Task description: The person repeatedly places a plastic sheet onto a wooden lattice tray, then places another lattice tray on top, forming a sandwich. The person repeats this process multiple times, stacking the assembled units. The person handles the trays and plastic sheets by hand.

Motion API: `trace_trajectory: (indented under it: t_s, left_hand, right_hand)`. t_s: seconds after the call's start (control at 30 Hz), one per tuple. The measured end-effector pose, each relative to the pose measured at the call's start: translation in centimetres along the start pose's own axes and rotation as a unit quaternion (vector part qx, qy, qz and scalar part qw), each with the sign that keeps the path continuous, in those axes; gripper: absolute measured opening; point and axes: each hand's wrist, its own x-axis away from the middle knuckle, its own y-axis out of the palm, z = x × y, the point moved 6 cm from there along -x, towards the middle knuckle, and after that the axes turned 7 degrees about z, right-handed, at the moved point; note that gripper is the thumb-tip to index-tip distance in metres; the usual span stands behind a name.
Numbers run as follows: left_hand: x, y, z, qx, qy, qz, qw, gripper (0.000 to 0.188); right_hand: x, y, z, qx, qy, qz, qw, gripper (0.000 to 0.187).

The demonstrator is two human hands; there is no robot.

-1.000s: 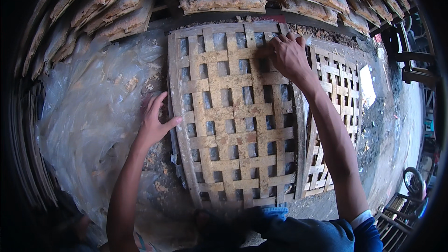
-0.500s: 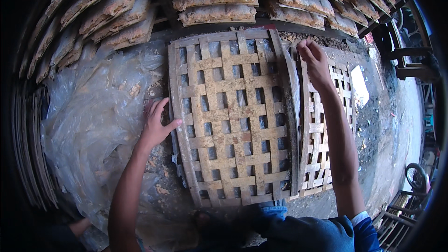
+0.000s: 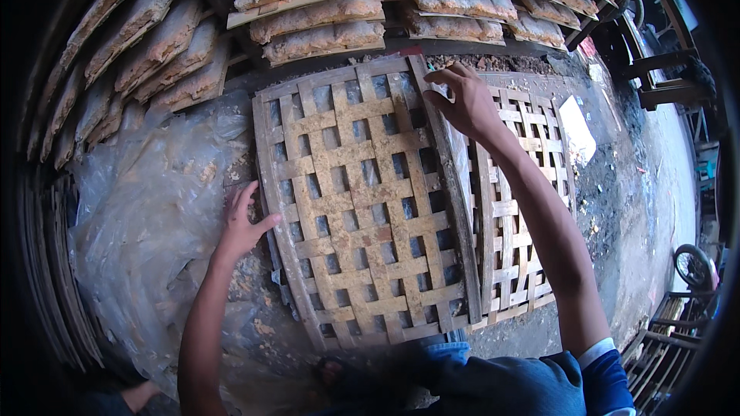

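A woven bamboo lattice tray (image 3: 361, 199) with a wooden frame lies flat in front of me, tilted slightly. Clear plastic shows through its gaps and along its sides. My left hand (image 3: 243, 223) is at its left edge, thumb and fingers spread, the thumb tip close to the frame. At the far right corner, my right hand (image 3: 469, 105) hovers over or touches the side rail with its thumb and fingers apart; contact is hard to make out. A second lattice tray (image 3: 505, 207) lies to the right, partly behind my right forearm.
Crumpled clear plastic sheeting (image 3: 146, 208) covers the ground at left. Along the back, racks hold several crumbly orange-white slabs (image 3: 316, 9) on boards. A white sheet (image 3: 576, 129) lies right of the second tray. Farther right are a wheel (image 3: 695, 267) and a slatted wooden rack (image 3: 663, 362).
My right hand has moved left and slightly nearer, from above the gap between the trays to the first tray's rail, its fingers opening. The whole view has shifted a little; the left hand stays beside the frame.
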Motion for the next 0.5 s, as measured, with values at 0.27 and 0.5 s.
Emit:
trace_trajectory:
  t_s: [0.27,0.5]
  left_hand:
    - [0.4,1.2,-1.2,0.039,-0.024,-0.014,0.999,0.093]
    - [0.4,0.9,-1.2,0.078,-0.088,-0.040,0.992,0.101]
  right_hand:
    - [0.3,5.4,-1.1,0.042,-0.038,-0.035,0.998,0.025]
    - [0.7,5.0,-1.7,0.027,-0.080,0.032,0.996,0.019]
